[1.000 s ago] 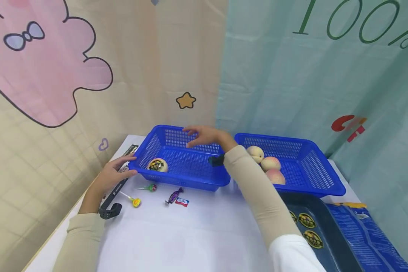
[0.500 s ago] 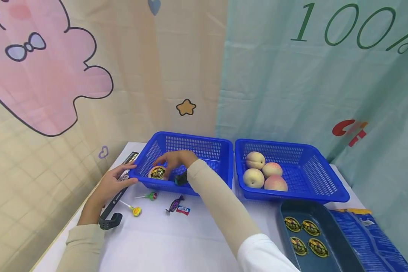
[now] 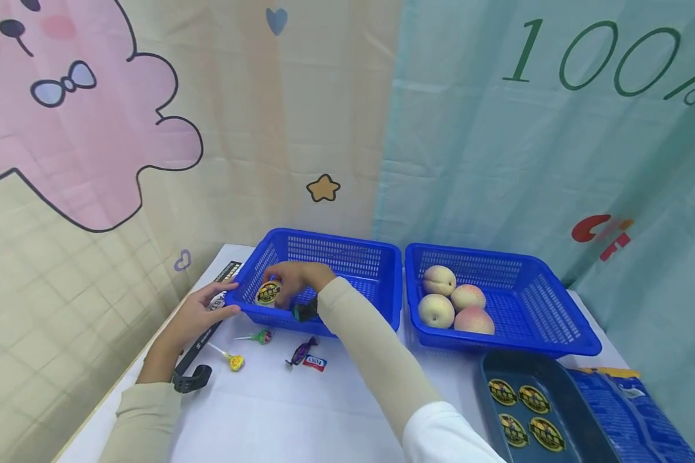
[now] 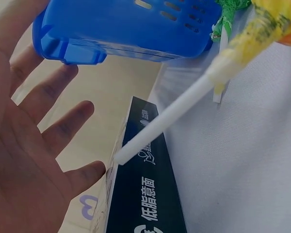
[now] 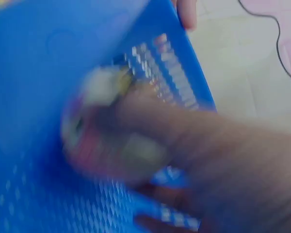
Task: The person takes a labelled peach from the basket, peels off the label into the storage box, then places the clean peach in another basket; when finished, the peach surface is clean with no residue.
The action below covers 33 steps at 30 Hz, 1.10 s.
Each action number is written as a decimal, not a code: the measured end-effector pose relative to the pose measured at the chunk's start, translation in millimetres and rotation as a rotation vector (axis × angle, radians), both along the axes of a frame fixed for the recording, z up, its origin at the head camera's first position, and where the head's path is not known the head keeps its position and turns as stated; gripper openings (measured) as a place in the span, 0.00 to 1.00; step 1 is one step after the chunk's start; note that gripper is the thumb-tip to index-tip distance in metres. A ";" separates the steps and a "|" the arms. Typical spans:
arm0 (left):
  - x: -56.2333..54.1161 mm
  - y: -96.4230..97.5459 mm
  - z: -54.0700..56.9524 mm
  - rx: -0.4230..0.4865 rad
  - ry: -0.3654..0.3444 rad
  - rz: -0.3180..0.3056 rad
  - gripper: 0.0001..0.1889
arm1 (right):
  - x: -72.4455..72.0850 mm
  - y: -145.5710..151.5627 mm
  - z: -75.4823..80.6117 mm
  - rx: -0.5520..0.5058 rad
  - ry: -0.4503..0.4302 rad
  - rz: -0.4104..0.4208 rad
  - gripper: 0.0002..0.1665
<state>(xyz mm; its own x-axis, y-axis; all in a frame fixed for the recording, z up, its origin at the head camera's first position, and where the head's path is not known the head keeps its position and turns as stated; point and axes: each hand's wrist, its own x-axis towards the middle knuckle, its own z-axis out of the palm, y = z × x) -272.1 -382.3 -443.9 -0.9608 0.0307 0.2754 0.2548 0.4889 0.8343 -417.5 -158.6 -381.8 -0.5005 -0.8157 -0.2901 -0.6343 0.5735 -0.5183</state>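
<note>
In the head view my right hand reaches into the left blue basket and grips a peach with a round black-and-gold sticker facing up. The right wrist view is blurred; there the pinkish peach shows under my thumb and fingers, low inside the basket. My left hand is at the basket's near left corner, fingertips right at the rim. Its fingers are extended and spread in the left wrist view, beside the basket wall.
Several peaches sit in the right blue basket. A dark tray with several stickers and a blue bag lie front right. Two lollipops, wrapped candies and a long black box lie nearer left.
My right hand has come down from above the left basket to its left end and taken hold of the stickered peach. The left hand stays at the corner; the head view has shifted slightly.
</note>
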 end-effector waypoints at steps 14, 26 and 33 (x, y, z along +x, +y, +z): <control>-21.8 7.5 8.9 -0.028 0.014 -0.051 0.28 | 51.8 183.4 78.8 -0.420 0.225 0.061 0.40; -7.7 -24.7 18.1 -0.102 -0.024 0.015 0.32 | 129.0 290.1 -11.5 -0.358 0.000 -0.080 0.39; -3.7 -35.3 23.4 -0.234 0.015 0.051 0.36 | 125.4 284.8 -37.6 -0.253 -0.011 -0.132 0.38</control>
<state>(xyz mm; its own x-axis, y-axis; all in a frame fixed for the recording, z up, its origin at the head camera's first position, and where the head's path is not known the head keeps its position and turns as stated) -275.8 -417.6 -420.5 -0.9587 0.0465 0.2806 0.2359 0.6812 0.6930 -292.2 126.2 -419.4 -0.6054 -0.7907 -0.0910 -0.5563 0.5022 -0.6620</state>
